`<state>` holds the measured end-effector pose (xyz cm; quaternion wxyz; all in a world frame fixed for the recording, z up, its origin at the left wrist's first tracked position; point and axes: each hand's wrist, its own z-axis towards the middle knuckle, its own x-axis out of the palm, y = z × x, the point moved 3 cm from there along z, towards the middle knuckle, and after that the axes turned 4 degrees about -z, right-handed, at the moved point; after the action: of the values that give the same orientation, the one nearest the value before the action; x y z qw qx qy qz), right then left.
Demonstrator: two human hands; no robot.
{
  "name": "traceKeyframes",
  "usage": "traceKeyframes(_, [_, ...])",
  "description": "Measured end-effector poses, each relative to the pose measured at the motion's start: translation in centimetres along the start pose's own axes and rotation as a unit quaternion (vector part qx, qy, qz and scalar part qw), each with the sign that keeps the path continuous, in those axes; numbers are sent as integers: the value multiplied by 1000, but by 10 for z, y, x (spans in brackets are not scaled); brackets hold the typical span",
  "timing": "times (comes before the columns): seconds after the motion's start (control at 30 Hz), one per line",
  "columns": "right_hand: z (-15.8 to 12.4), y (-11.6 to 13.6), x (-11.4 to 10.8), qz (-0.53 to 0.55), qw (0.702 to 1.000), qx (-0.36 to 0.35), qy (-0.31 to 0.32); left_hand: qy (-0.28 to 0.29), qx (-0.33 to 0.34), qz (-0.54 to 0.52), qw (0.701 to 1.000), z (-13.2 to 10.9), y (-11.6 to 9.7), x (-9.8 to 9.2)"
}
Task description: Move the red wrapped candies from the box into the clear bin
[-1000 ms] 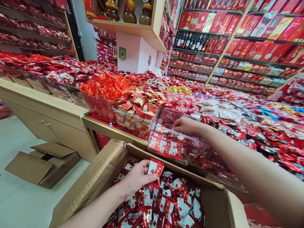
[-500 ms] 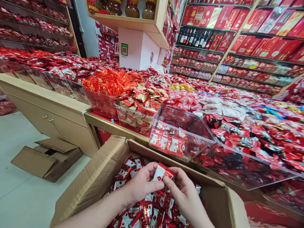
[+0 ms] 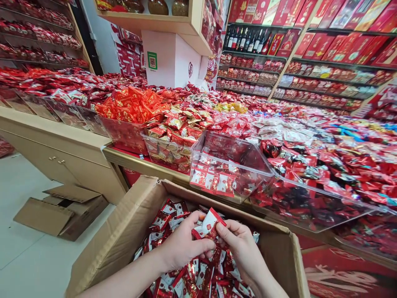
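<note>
Over an open cardboard box [image 3: 116, 231], my left hand [image 3: 181, 244] curls around small red-and-white wrapped candies. My right hand [image 3: 243, 244] pinches the right edge of one wrapped candy [image 3: 210, 223] between thumb and fingers. That candy stands tilted, its white face with a red print turned up. Part of another packet shows beneath it, against my left fingers; how many lie there is hidden. Loose candies of the same kind [image 3: 198, 275] fill the box below both hands. Just beyond the box, a clear plastic bin [image 3: 263, 171] holds rows of matching candies at its front.
Bins of gold-and-red packets [image 3: 169, 151] and bright red packets [image 3: 128, 134] stand left of the clear bin. Darker red packets [image 3: 310, 165] are heaped to its right. A second cardboard box [image 3: 82, 215] sits on the floor at left. Shelves [image 3: 322, 62] rise behind.
My right hand has tipped the upper candy more upright and away from my left thumb, showing a packet beneath. The view has shifted slightly.
</note>
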<state>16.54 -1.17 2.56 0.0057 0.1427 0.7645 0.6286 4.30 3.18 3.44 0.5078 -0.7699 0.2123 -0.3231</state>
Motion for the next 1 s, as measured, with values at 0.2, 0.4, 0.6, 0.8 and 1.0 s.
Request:
traceKeyframes(0.2, [-1, 1, 3, 4, 1000, 2, -6, 9, 22, 26, 999, -1, 0, -3])
traceKeyframes(0.4, [1, 6, 2, -134, 986, -95, -7, 13, 101, 151, 983, -1, -7, -10])
traceKeyframes(0.6, [-14, 52, 2, -331, 918, -216, 15, 65, 116, 116, 984, -3, -13, -12])
traceKeyframes(0.8, [-12, 201, -18, -493, 744, -407, -196, 28, 101, 54, 993, 0, -10, -12])
traceKeyframes(1.0, [84, 242, -18, -760, 636, -133, -24, -5, 64, 125, 990, 1, -4, -12])
